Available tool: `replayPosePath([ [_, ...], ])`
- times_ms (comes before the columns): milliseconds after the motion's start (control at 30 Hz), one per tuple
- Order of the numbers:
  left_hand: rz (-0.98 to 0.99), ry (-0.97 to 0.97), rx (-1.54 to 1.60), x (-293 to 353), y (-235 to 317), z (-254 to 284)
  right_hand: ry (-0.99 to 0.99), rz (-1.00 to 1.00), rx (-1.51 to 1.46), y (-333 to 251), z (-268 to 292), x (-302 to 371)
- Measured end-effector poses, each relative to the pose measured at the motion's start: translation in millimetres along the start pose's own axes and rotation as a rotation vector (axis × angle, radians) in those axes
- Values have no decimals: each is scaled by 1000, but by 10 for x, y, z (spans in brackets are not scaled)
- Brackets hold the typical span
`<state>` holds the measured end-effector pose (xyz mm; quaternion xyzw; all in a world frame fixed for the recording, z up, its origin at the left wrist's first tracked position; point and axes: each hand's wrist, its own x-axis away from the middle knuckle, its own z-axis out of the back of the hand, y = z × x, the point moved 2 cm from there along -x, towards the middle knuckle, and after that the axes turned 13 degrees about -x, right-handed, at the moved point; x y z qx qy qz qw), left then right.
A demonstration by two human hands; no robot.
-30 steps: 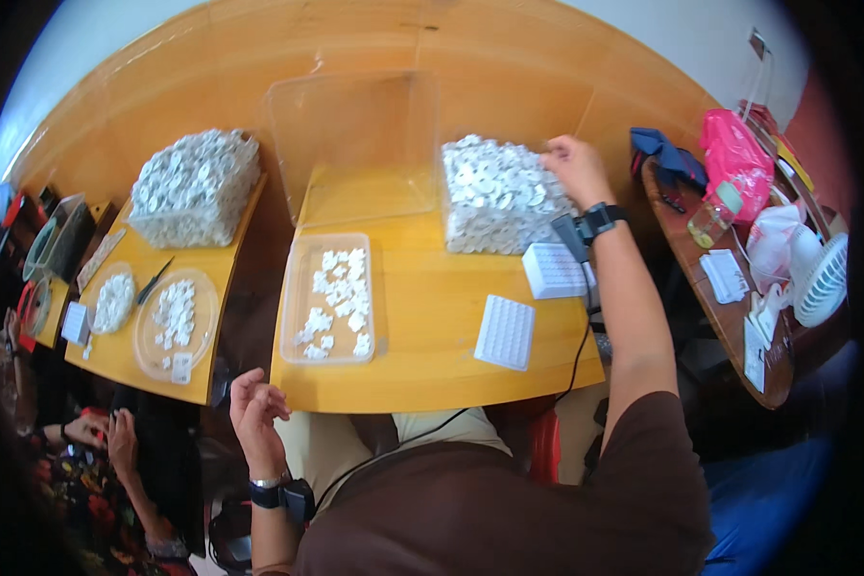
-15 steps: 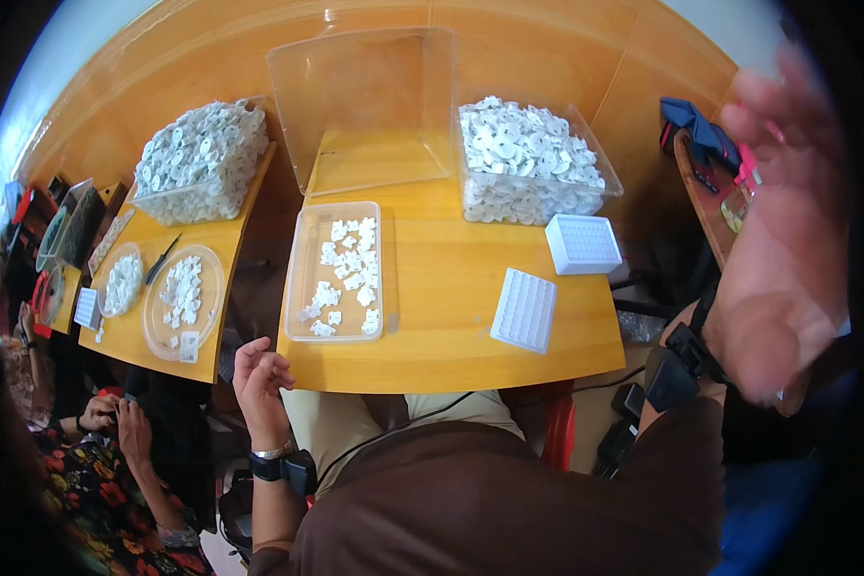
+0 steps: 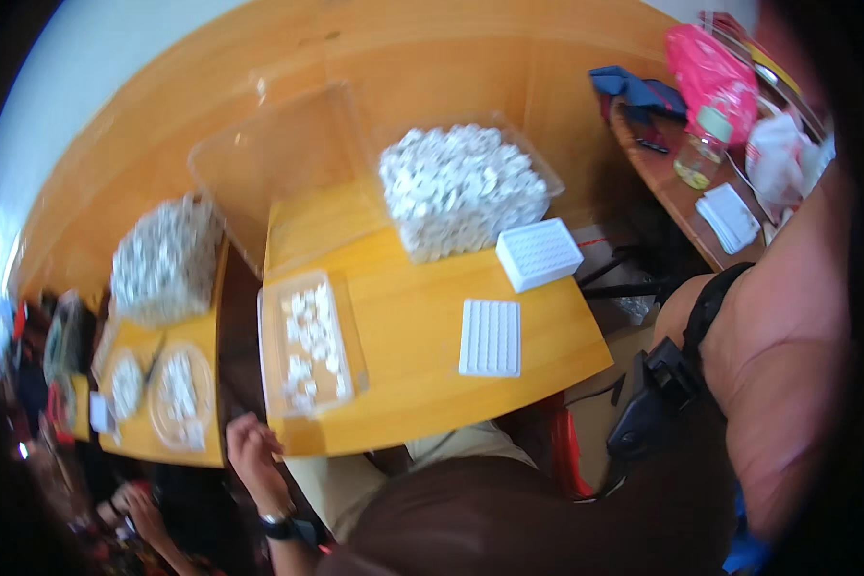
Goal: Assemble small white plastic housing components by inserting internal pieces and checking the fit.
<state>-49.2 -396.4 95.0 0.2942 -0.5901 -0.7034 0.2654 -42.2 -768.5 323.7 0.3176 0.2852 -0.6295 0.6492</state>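
My left hand (image 3: 254, 456) hangs by the near left corner of the yellow table (image 3: 413, 384), fingers loosely bent and a little apart, with nothing seen in them. It is nearest to a clear shallow tray (image 3: 348, 389) holding small white plastic pieces (image 3: 309, 322). My right hand (image 3: 787, 384) is raised close at the right rim; only skin near the wrist strap shows plainly, and its fingers are lost at the dark edge. A white ridged tray (image 3: 490, 338) lies on the table's right part. Behind it sits a thicker white block of trays (image 3: 540, 254).
A clear bin heaped with white round parts (image 3: 466, 182) stands at the back, beside an upright clear empty bin (image 3: 283, 178). On the left table are another full bin (image 3: 168, 254) and a round tray (image 3: 180, 394). The right table holds a jar (image 3: 703, 149) and pink bag (image 3: 710, 82). A co-worker's hands (image 3: 139, 509) show lower left.
The view has swung to the right, bringing more of the right-hand table into sight. My right hand's fingers have passed out of plain sight. The left hand remains by the table corner.
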Motion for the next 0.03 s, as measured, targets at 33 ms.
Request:
replayPosePath([
  [33,-78,10,0,52,11,27,45,-3,42,-5,17,35],
])
